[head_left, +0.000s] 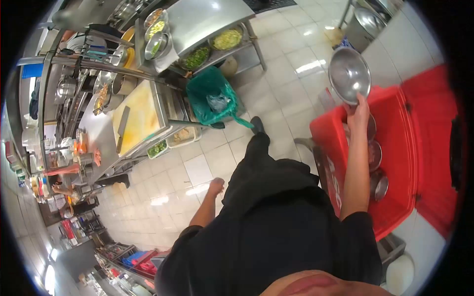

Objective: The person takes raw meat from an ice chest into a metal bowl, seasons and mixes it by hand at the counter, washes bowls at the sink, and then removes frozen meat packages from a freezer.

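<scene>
A right hand (359,103) clamps a steel bowl (349,71) by its rim at the far end of an open red cooler (397,148); that one-edge hold could slip, dropping it. Left of the cooler, the left hand (216,186) hangs curled, its grip unclear.

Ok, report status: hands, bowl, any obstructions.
Right hand gripping metal bowl near its rim. Left hand off to the side, nothing visible in it. Red bin open, other metal bowls inside. No obstruction seen.
</scene>
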Tool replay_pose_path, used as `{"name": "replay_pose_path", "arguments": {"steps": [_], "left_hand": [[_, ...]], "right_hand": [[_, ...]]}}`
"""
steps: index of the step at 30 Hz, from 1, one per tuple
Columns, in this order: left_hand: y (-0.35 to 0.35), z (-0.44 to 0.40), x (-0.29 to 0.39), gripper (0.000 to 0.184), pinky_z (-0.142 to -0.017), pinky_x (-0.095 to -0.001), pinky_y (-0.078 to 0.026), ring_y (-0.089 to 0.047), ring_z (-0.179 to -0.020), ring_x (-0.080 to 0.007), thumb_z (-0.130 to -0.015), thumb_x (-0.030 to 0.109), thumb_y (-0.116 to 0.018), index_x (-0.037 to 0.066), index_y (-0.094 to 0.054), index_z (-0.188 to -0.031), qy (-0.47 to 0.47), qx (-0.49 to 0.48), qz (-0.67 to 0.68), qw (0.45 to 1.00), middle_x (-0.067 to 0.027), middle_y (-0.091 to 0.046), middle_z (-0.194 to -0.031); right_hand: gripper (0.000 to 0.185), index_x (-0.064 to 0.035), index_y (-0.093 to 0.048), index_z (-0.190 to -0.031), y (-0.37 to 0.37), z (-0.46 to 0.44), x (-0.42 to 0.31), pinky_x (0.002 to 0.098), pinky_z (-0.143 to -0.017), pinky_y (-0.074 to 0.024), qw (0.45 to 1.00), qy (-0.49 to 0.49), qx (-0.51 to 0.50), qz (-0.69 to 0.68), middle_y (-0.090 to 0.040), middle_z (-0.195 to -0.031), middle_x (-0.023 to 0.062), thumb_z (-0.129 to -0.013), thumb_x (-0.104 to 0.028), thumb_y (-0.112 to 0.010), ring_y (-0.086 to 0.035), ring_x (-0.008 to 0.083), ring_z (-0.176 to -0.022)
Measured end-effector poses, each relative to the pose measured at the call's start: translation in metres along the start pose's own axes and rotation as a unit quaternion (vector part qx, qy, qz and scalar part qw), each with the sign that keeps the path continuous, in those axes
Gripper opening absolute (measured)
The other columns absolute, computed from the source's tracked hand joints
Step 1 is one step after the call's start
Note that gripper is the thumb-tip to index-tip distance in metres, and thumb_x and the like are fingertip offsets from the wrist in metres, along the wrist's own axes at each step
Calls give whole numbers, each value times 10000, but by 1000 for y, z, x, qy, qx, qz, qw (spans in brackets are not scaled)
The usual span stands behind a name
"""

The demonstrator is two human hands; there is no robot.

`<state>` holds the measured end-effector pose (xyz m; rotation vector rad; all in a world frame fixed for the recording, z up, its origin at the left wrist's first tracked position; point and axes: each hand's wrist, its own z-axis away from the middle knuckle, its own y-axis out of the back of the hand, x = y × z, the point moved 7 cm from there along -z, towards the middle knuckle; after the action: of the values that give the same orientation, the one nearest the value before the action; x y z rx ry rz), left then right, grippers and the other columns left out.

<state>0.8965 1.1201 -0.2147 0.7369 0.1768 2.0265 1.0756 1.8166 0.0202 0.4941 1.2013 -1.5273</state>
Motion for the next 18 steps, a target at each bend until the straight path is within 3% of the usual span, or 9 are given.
{"name": "replay_pose_path", "arguments": {"steps": [2, 5, 8, 12, 13, 16, 18], "left_hand": [[7, -12, 30, 280, -470, -316, -504, -613, -588, -178, -819, 272, -581, 10, -604, -913, -67, -11, -123, 990, -100, -616, -740], [38, -66, 71, 265, -476, -317, -510, -614, -581, -184, -817, 250, -573, 2, -617, -898, -113, 37, -113, 986, -106, -621, -732], [72, -128, 137, 254, -504, -329, -513, -615, -582, -190, -822, 239, -569, 3, -621, -900, -24, 37, 29, 999, -115, -623, -735], [107, -227, 289, 256, -593, -339, -509, -620, -631, -199, -848, 247, -561, 16, -629, -935, -140, 31, -60, 988, -126, -637, -768], [113, -258, 327, 258, -662, -319, -501, -622, -705, -189, -846, 241, -569, 25, -636, -970, -244, 65, -118, 960, -120, -656, -819], [108, -270, 454, 219, -705, -314, -492, -617, -750, -172, -842, 196, -589, 43, -633, -993, -223, 22, 20, 974, -92, -660, -841], [91, -261, 537, 213, -708, -310, -490, -608, -757, -162, -849, 191, -588, 37, -627, -991, -279, 3, -10, 960, -84, -653, -837]], "right_hand": [[284, -44, -516, -1133, -16, -21, 15, 329, -666, -549, 999, 21, 33, 16, -594, -1051, 79, -893, -194, -544, -613, 218, -885], [329, -34, -504, -1156, -21, -50, 20, 379, -727, -539, 996, 58, 47, 40, -567, -1098, 108, -879, -205, -556, -586, 240, -960], [317, -47, -503, -1138, -30, -60, 10, 361, -671, -536, 992, 71, 84, 56, -584, -1051, 98, -872, -206, -567, -604, 224, -876], [354, -76, -483, -1179, -7, -96, 19, 342, -605, -520, 983, 66, 158, 74, -585, -1033, 94, -861, -205, -569, -605, 214, -802], [381, -84, -472, -1206, -8, -102, 16, 335, -584, -514, 979, 72, 171, 80, -582, -1036, 95, -857, -203, -569, -603, 213, -789], [384, -82, -474, -1199, -21, -126, 19, 334, -590, -514, 974, 39, 218, 53, -582, -1037, 100, -850, -205, -577, -604, 219, -778], [395, -81, -472, -1199, -21, -157, 27, 336, -583, -516, 970, 36, 235, 42, -584, -1028, 108, -840, -201, -584, -608, 227, -779]]}}
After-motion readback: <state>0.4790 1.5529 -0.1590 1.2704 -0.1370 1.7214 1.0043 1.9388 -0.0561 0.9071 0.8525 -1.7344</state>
